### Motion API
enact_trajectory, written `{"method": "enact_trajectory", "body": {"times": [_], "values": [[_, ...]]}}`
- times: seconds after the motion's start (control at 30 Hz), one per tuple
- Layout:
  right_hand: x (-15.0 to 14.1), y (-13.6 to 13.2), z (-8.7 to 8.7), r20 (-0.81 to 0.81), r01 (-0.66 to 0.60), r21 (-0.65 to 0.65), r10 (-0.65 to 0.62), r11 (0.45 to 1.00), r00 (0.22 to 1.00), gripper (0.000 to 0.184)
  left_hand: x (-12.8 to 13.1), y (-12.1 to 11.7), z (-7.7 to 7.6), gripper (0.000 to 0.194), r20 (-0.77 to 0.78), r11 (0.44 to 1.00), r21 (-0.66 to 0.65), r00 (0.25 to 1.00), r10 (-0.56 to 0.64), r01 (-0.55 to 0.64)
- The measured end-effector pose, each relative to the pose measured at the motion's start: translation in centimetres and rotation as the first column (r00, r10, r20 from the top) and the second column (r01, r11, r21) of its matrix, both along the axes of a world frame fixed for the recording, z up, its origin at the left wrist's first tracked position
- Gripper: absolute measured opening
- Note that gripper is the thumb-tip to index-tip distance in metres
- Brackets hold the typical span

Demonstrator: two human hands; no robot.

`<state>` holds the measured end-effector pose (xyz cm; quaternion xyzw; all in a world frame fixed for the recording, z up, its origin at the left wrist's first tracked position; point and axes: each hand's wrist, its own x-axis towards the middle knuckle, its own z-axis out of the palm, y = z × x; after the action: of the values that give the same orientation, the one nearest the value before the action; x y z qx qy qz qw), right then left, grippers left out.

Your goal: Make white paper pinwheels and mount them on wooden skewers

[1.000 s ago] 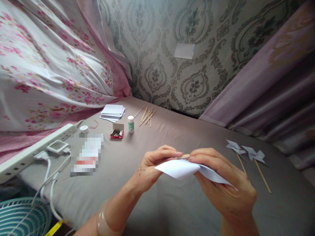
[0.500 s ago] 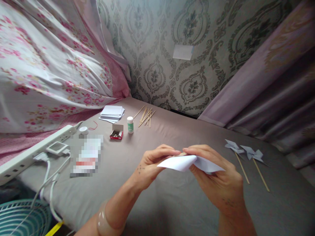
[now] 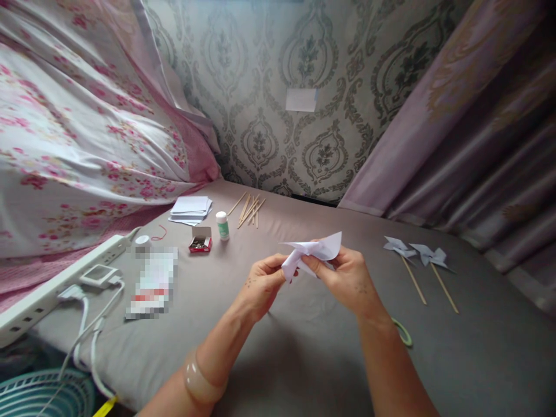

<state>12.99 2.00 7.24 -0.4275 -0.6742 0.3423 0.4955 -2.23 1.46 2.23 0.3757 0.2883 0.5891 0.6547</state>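
A white paper pinwheel is held up between both hands over the middle of the bed-like surface. My left hand is closed at its lower left blade, the fingers partly hidden behind the paper. On the other side, my right hand pinches the pinwheel, its thumb pressed near the centre. Whether a stick is attached behind the paper cannot be made out. Two finished-looking pinwheels on sticks, one beside the other, lie to the right. A green ring-shaped handle shows past my right forearm.
At the back left are stacked papers, wooden sticks, a white-and-green bottle and a red box of small metal pieces. A power strip with cables runs along the left edge, above a teal basket.
The pinwheel has been tipped up, so its folded front now shows. My hands have turned with it, the right thumb now on its face. The view has shifted, revealing the green handle.
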Motion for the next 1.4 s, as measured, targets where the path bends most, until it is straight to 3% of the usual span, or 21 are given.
{"method": "enact_trajectory", "body": {"times": [0.5, 0.77, 0.93, 1.17, 1.4], "values": [[-0.3, 1.8, -0.8, -0.158, 0.059, -0.209, -0.093, 0.976, 0.983, 0.03, 0.8, 0.7, -1.0, 0.018, -0.079, 0.994, -0.073, 0.994, 0.07, -0.076], [2.7, 3.0, -0.5, -0.281, 0.186, -0.271, -0.262, 0.944, 0.923, 0.035, 0.4, 0.5, -1.4, 0.038, -0.393, 0.994, -0.103, 0.916, -0.081, 0.043], [5.7, 3.6, -0.2, -0.369, 0.304, -0.291, -0.399, 0.907, 0.839, 0.032, 0.6, 0.6, -1.8, 0.04, -0.472, 0.991, -0.083, 0.871, -0.135, 0.109], [7.0, 4.0, -0.4, -0.379, 0.307, -0.347, -0.431, 0.886, 0.819, 0.032, 1.9, 0.2, -2.6, 0.039, -0.405, 0.965, -0.185, 0.88, -0.249, 0.188], [7.3, 3.9, -0.4, -0.337, 0.28, -0.348, -0.398, 0.895, 0.854, 0.042, 2.4, -0.5, -2.4, 0.041, -0.319, 0.939, -0.245, 0.894, -0.314, 0.242]]}}
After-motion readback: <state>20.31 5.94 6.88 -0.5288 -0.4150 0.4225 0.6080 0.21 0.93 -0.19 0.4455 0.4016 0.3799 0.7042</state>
